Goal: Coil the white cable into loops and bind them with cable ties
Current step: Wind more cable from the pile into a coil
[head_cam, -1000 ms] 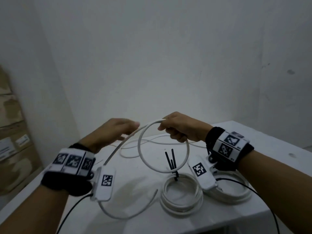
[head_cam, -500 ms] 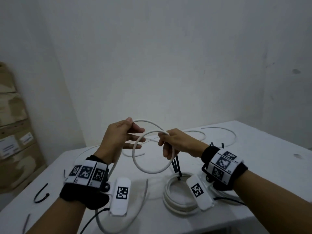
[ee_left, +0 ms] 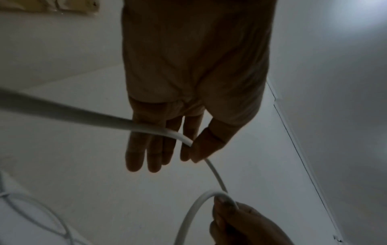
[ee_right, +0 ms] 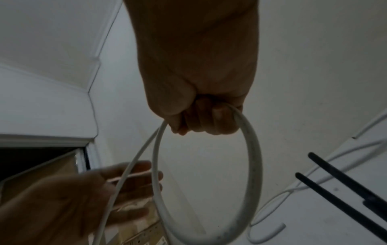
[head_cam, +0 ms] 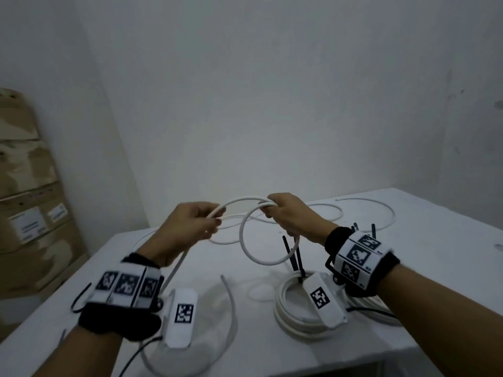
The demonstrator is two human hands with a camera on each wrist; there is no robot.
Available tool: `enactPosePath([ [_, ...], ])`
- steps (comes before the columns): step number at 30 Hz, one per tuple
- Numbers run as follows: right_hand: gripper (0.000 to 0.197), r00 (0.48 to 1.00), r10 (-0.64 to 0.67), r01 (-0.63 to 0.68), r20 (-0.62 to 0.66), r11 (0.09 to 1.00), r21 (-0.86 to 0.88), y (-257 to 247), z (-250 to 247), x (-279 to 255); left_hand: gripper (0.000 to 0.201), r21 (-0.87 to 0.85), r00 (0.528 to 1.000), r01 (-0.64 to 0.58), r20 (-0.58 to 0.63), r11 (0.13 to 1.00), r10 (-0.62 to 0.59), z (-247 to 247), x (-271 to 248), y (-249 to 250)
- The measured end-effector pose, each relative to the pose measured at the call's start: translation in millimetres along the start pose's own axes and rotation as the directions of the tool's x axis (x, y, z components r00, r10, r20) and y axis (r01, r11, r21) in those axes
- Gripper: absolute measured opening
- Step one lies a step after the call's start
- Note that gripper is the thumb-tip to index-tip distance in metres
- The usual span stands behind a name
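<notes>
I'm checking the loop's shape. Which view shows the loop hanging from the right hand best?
The right wrist view: the whole loop hangs below the right hand. The head view shows it smaller, its top hidden in that hand. The left wrist view catches only an arc.

Dim room, plain white walls [head_cam: 272, 91] meeting in a corner, a few dark scuffs on the right one. White table [head_cam: 435, 268] set into that corner. Stacked brown cardboard boxes [head_cam: 24, 200] with white labels at left.
</notes>
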State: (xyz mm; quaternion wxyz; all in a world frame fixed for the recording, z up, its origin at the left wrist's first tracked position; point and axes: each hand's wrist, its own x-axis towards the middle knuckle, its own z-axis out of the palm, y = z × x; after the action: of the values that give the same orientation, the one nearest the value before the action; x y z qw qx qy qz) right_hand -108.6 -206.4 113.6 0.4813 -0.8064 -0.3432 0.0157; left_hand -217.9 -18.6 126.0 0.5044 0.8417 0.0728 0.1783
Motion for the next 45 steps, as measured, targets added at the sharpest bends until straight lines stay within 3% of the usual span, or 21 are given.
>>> enactPosePath([
  [2, 0.021, 1.000, -0.016, 0.016, 0.022, 1.000, -0.001, -7.4, 2.9, 3.1, 0.011, 0.064, 0.995, 0.037, 0.088, 0.997, -0.043, -2.1, 7.0, 20.0],
  [4, 0.019, 0.999, -0.034, 0.035, 0.032, 0.999, -0.019, -13.2, 3.3, 6.9, 0.036, 0.107, 0.987, 0.054, 0.147, 0.993, -0.069, -2.5, 14.0, 34.2],
  [6, 0.020, 0.996, -0.064, 0.070, 0.067, 0.993, -0.092, -16.6, 4.0, 9.6, 0.048, 0.092, 0.994, -0.003, 0.108, 0.996, -0.007, -2.5, 21.8, 42.0],
  [9, 0.024, 0.989, -0.117, 0.135, 0.088, 0.963, -0.235, -19.6, 6.3, 15.1, 0.042, 0.041, 0.994, -0.055, 0.101, 0.998, 0.051, 0.0, 26.4, 46.0],
  [12, 0.032, 0.988, -0.153, 0.144, -0.001, 0.935, -0.324, -21.0, 6.0, 23.2, 0.033, 0.000, 0.986, -0.037, 0.162, 0.999, 0.036, 14.4, 19.7, 38.5],
  [16, 0.021, 0.985, -0.158, 0.122, -0.074, 0.928, -0.351, -19.8, 12.2, 28.3, 0.026, -0.181, 0.989, -0.134, 0.041, 0.974, 0.144, 32.5, 15.8, 23.2],
  [19, 0.015, 0.989, -0.142, 0.128, -0.045, 0.964, -0.232, -21.4, 16.7, 26.0, 0.023, -0.231, 0.980, -0.195, -0.087, 0.953, 0.180, 32.4, 20.3, 14.6],
  [21, 0.031, 0.992, -0.114, 0.106, -0.055, 0.987, -0.124, -20.2, 16.4, 19.8, 0.021, -0.283, 0.973, -0.208, -0.159, 0.936, 0.168, 27.1, 22.5, 11.4],
  [22, 0.041, 0.990, -0.092, 0.082, -0.111, 0.993, -0.090, -16.7, 17.1, 15.8, 0.020, -0.321, 0.968, -0.214, -0.197, 0.923, 0.156, 23.0, 23.8, 10.8],
  [24, 0.041, 0.970, -0.018, 0.005, -0.242, 0.998, -0.055, -10.3, 21.3, 1.2, 0.020, -0.394, 0.953, -0.234, -0.273, 0.889, 0.130, 14.2, 26.9, 11.1],
  [25, 0.037, 0.973, 0.044, -0.053, -0.227, 0.998, -0.035, -9.0, 25.6, -8.6, 0.020, -0.421, 0.946, -0.246, -0.302, 0.873, 0.121, 9.8, 28.2, 11.8],
  [27, 0.039, 0.981, 0.194, -0.193, 0.007, 0.981, -0.035, -6.5, 40.9, -28.9, 0.020, -0.458, 0.935, -0.266, -0.339, 0.848, 0.110, 4.0, 30.2, 12.8],
  [29, 0.047, 0.923, 0.302, -0.273, 0.237, 0.950, -0.149, -1.7, 61.2, -46.1, 0.020, -0.480, 0.929, -0.278, -0.355, 0.832, 0.106, 0.7, 30.8, 13.4],
  [31, 0.053, 0.907, 0.327, -0.235, 0.264, 0.916, -0.326, 9.1, 82.0, -54.8, 0.019, -0.491, 0.925, -0.283, -0.366, 0.824, 0.099, -2.0, 29.8, 13.2],
  [34, 0.059, 0.932, 0.269, -0.065, 0.243, 0.783, -0.619, 24.6, 105.8, -62.7, 0.018, -0.490, 0.920, -0.287, -0.381, 0.823, 0.094, -6.6, 26.2, 10.9],
  [36, 0.050, 0.913, 0.270, -0.017, 0.306, 0.775, -0.632, 28.4, 116.1, -68.1, 0.018, -0.487, 0.916, -0.289, -0.391, 0.824, 0.090, -10.5, 24.4, 8.4],
  [39, 0.018, 0.887, 0.272, -0.071, 0.372, 0.878, -0.473, 25.9, 120.2, -69.5, 0.018, -0.489, 0.918, -0.277, -0.389, 0.827, 0.078, -16.8, 22.1, 5.6],
  [41, 0.015, 0.935, 0.222, -0.124, 0.278, 0.936, -0.330, 20.3, 111.7, -62.6, 0.019, -0.482, 0.924, -0.254, -0.376, 0.839, 0.064, -21.0, 19.7, 3.4],
  [43, 0.022, 0.987, 0.148, -0.131, 0.067, 0.968, -0.213, 13.0, 94.8, -47.8, 0.021, -0.462, 0.932, -0.227, -0.359, 0.857, 0.053, -25.2, 16.8, -0.5],
  [45, 0.029, 0.985, 0.062, -0.075, -0.162, 0.994, -0.076, 5.3, 70.3, -27.6, 0.022, -0.452, 0.938, -0.206, -0.344, 0.868, 0.044, -28.6, 14.6, -5.3],
])
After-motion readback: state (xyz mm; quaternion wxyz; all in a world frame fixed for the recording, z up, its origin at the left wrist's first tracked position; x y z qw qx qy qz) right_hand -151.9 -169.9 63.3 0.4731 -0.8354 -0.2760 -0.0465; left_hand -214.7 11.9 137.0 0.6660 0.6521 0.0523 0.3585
